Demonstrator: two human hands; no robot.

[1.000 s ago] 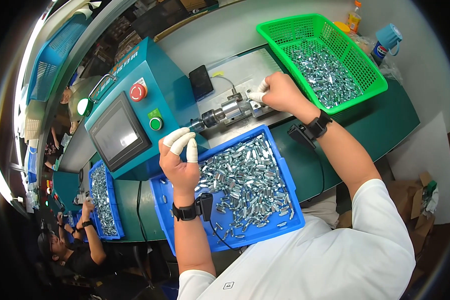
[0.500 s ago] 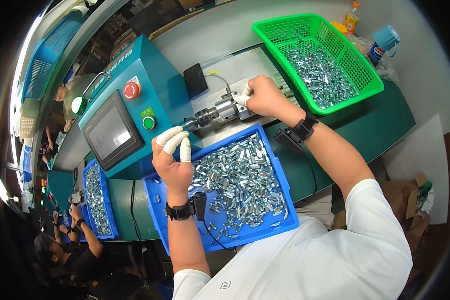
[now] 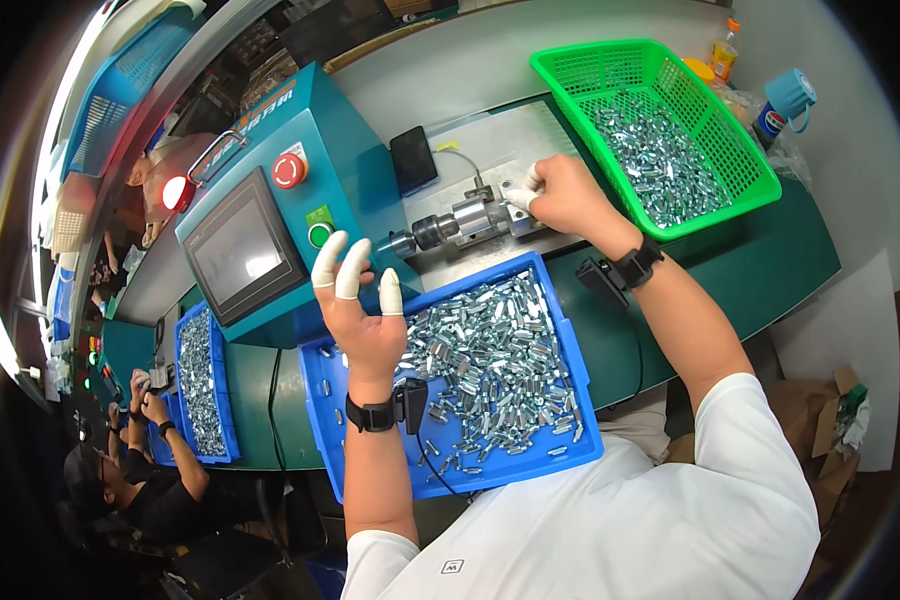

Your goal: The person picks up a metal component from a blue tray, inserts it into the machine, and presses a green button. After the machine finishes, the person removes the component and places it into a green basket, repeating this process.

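My left hand (image 3: 368, 335), with white finger cots on several fingers, is raised with its fingers apart and holds nothing. Its fingertips are close to the green push button (image 3: 320, 235) on the teal machine (image 3: 342, 150). My right hand (image 3: 570, 200) is closed at the far end of the metal fixture (image 3: 482, 215); the fingers hide whatever they pinch. A drill chuck (image 3: 432, 232) lines up with that fixture. Below my hands, a blue tray (image 3: 577, 395) holds many loose metal hex pieces (image 3: 500, 360).
A green basket (image 3: 670, 222) of similar pieces stands at the back right. A black phone (image 3: 413, 160) lies by the metal plate. Beyond the basket are a blue cup (image 3: 790, 92) and a bottle (image 3: 724, 50). A co-worker (image 3: 140, 490) sits at far left beside another blue tray (image 3: 232, 440).
My left hand has risen toward the green button and its fingers have spread. The lamp on the machine has turned from green to red. My right hand stays at the fixture.
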